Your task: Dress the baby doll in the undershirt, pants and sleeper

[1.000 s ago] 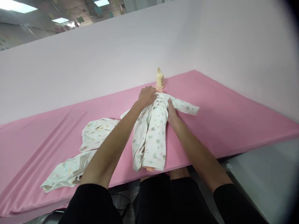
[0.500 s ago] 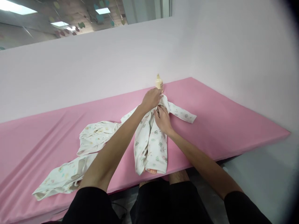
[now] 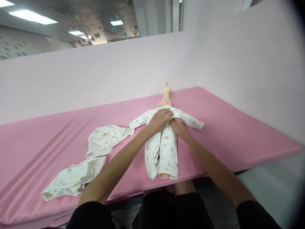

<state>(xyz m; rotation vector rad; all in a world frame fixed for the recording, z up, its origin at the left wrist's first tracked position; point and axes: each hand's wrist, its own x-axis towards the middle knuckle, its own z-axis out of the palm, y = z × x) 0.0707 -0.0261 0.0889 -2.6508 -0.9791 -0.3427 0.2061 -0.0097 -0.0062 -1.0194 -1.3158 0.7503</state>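
A baby doll [image 3: 165,102] lies on its back on a pink padded surface, its head toward the wall and its toes showing at one trouser cuff. It wears a white printed baby top [image 3: 192,121] with both sleeves spread out, and matching baby trousers [image 3: 168,152]. My left hand [image 3: 162,118] is closed on the front of the top, fingers curled over the cloth. Close beside it, my right hand [image 3: 178,126] is closed on the top's lower edge near the trouser waist. The pinched cloth is partly hidden by my fingers.
A pump bottle [image 3: 167,92] stands behind the doll's head. Left of the doll lie two white printed garments, one crumpled [image 3: 105,140] and one flatter [image 3: 71,179]. The pink surface [image 3: 228,133] meets walls behind and at the right; its front edge is by my legs.
My left hand has moved from the doll's neck down to the top's front, uncovering the head. My right hand has closed on the cloth at the hem. The view has shifted slightly.
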